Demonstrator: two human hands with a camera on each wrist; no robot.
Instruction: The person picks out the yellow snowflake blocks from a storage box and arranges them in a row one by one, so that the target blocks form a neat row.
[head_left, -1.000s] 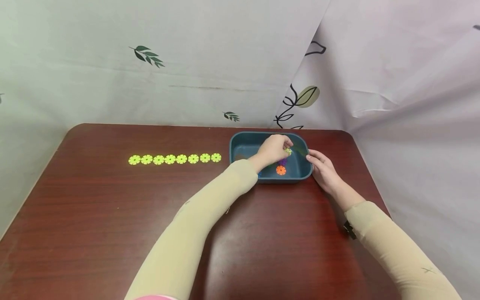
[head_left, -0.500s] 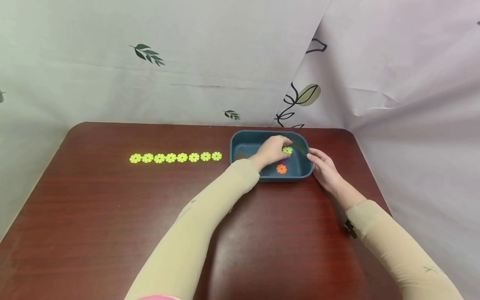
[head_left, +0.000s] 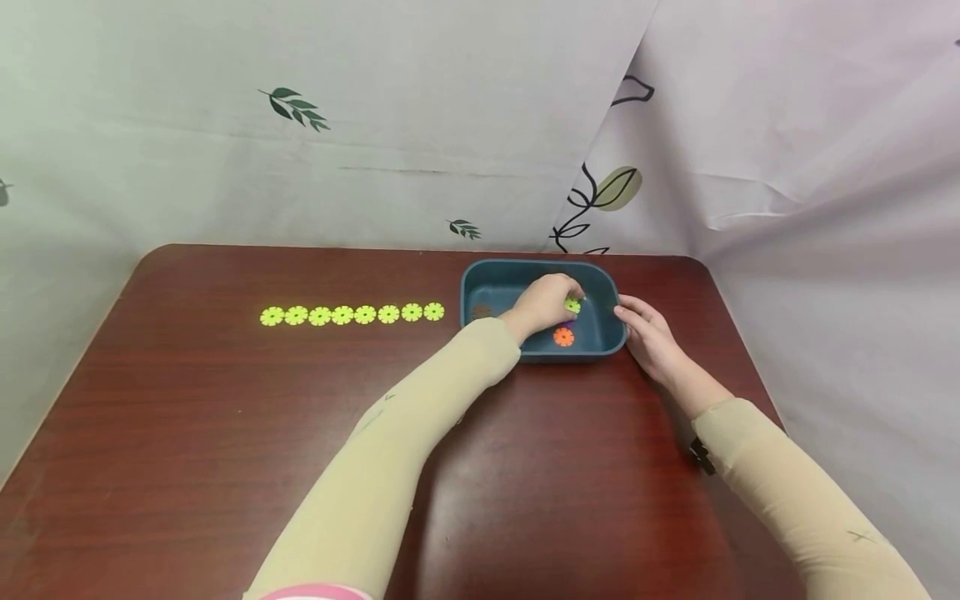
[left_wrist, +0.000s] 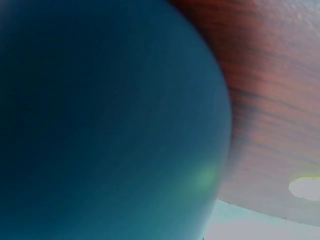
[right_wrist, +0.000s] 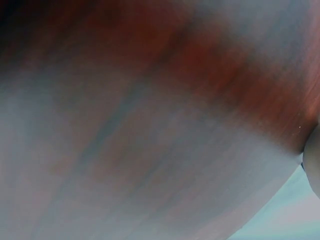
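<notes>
In the head view my left hand (head_left: 542, 303) reaches into a dark blue tray (head_left: 480, 271), pinching a yellow-green flower-shaped disc (head_left: 573, 307) between thumb and fingers. An orange flower disc (head_left: 564, 337) lies on the tray floor just below it. Part of a purple disc shows under the held one, and a brown disc (head_left: 482, 311) sits at the tray's left end. My right hand (head_left: 651, 340) holds the tray's right rim from outside. The tray's outer wall (left_wrist: 150, 100) fills most of the left wrist view. Neither hand's fingers are clear in the wrist views.
Left of the tray, several yellow-green flower discs (head_left: 342, 315) form a straight row on the reddish-brown table (head_left: 300, 417). A white patterned cloth (head_left: 375, 125) hangs behind the table and along its right side.
My left fingers have shifted slightly, and the yellow-green disc between them has turned and dropped a little within the tray. The right hand stays at the rim.
</notes>
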